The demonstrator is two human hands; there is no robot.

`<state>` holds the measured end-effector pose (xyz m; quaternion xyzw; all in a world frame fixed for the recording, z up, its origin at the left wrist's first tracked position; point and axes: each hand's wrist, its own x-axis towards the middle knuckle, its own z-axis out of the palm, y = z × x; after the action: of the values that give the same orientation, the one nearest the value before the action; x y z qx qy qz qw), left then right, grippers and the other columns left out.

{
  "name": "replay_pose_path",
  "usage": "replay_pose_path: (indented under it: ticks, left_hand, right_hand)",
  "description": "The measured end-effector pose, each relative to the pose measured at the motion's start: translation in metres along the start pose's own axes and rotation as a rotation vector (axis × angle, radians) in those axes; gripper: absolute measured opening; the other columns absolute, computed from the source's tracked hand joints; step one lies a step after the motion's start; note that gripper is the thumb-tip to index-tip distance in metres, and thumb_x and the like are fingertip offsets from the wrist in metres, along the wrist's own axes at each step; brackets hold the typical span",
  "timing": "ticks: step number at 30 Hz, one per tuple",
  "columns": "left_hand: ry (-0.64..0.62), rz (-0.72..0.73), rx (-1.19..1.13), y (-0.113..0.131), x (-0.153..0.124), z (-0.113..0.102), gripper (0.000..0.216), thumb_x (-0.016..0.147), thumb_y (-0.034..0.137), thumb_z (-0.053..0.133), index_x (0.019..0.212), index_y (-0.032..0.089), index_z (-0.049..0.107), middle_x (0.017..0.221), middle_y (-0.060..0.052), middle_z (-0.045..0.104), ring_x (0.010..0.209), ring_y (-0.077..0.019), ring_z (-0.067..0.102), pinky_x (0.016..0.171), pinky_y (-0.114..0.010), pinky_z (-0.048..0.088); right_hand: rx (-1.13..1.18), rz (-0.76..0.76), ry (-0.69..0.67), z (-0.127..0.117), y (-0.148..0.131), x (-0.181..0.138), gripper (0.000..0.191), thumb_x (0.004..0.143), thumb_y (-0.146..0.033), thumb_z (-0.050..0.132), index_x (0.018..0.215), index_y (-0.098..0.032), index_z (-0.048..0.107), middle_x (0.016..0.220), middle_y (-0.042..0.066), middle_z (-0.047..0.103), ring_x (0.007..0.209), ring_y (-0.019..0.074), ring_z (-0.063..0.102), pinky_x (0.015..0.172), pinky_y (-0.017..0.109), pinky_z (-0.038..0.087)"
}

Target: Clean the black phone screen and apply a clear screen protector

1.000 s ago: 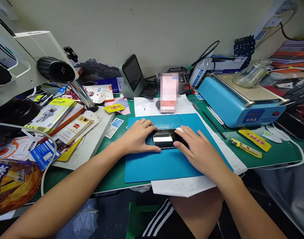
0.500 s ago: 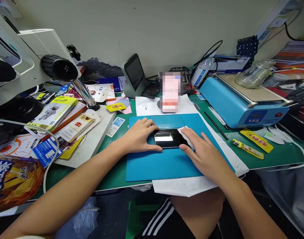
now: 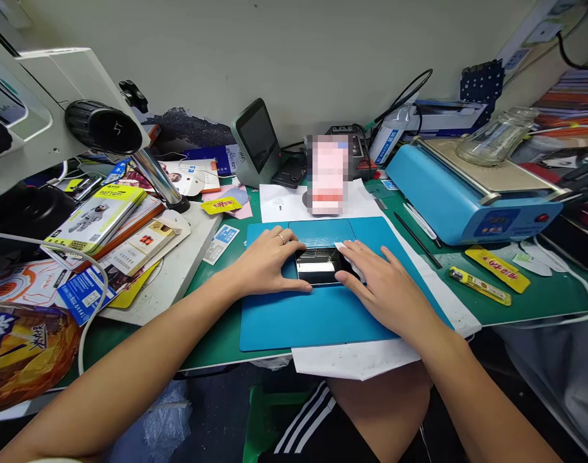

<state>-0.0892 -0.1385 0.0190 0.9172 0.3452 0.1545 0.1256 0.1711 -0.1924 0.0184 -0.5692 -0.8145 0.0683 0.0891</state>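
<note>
A glossy black phone (image 3: 317, 267) lies flat on the blue work mat (image 3: 317, 321), with bright light reflected in its face. My left hand (image 3: 269, 260), a ring on one finger, grips the phone's left end, thumb along the near edge and fingers at the far edge. Over the right end lies my right hand (image 3: 380, 283), which presses a white wipe (image 3: 342, 247) against the glass. Most of the wipe is hidden under those fingers.
Behind the mat stands a blurred phone-like screen (image 3: 328, 177). A blue heating plate machine (image 3: 472, 199) carrying a glass jar (image 3: 498, 138) is at right, near a yellow cutter knife (image 3: 480, 286). Microscope (image 3: 101, 128), boxes (image 3: 98, 218) and a drink bottle (image 3: 28, 354) crowd the left.
My right hand and the wipe have slid left along the phone, covering more of its right part. My left hand keeps its hold. The view has shifted slightly.
</note>
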Motion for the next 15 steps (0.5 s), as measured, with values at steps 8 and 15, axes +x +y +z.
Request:
replay_pose_path:
  ticks: [8, 15]
  left_hand:
    - [0.000, -0.008, -0.003, 0.001, 0.001, -0.002, 0.074, 0.078, 0.072, 0.070, 0.126, 0.017, 0.062, 0.118, -0.012, 0.062, 0.107, -0.0305, 0.055, 0.094, -0.045, 0.046]
    - [0.012, -0.007, -0.017, 0.000, 0.000, 0.000, 0.073, 0.078, 0.072, 0.069, 0.127, 0.018, 0.062, 0.119, -0.012, 0.062, 0.107, -0.0309, 0.056, 0.095, -0.046, 0.046]
  right_hand:
    - [0.010, 0.025, 0.039, 0.000, 0.005, -0.019, 0.069, 0.102, -0.062, 0.030, 0.149, -0.017, 0.050, 0.157, 0.011, 0.048, 0.148, 0.0302, 0.039, 0.121, 0.060, 0.028]
    - [-0.003, 0.001, -0.008, -0.002, -0.004, 0.000, 0.069, 0.102, -0.063, 0.028, 0.149, -0.018, 0.050, 0.157, 0.010, 0.048, 0.150, 0.0310, 0.035, 0.120, 0.061, 0.028]
